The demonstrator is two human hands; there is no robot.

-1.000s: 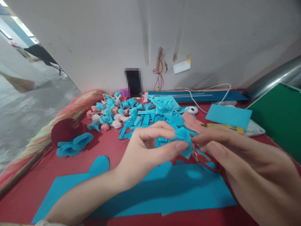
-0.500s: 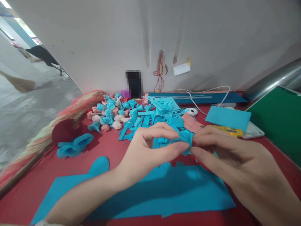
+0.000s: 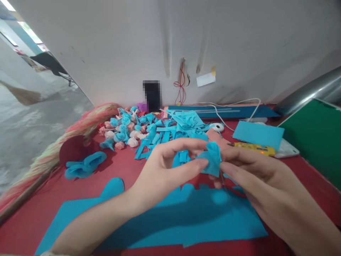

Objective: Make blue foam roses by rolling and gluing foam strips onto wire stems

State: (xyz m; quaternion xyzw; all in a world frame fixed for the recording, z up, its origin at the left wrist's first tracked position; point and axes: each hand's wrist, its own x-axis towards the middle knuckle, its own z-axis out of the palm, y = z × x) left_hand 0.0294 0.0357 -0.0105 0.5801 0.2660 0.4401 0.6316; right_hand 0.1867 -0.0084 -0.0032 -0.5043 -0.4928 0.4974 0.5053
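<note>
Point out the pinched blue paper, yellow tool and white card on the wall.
Pinched blue paper (image 3: pixel 214 162): head view, middle of visible face.
Yellow tool (image 3: pixel 258 149): head view, its body.
White card (image 3: pixel 206 79): head view, its front.

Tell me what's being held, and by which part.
The left hand pinches a small blue paper piece by its left side. The right hand is at its right edge; whether it grips that, or the red loop below, cannot be told.

Matt paper piece (image 3: pixel 213 161), smooth matt paper sheet (image 3: pixel 186 217), plastic cutter (image 3: pixel 257 149); shiny metal cylinder (image 3: pixel 311 92)
</note>
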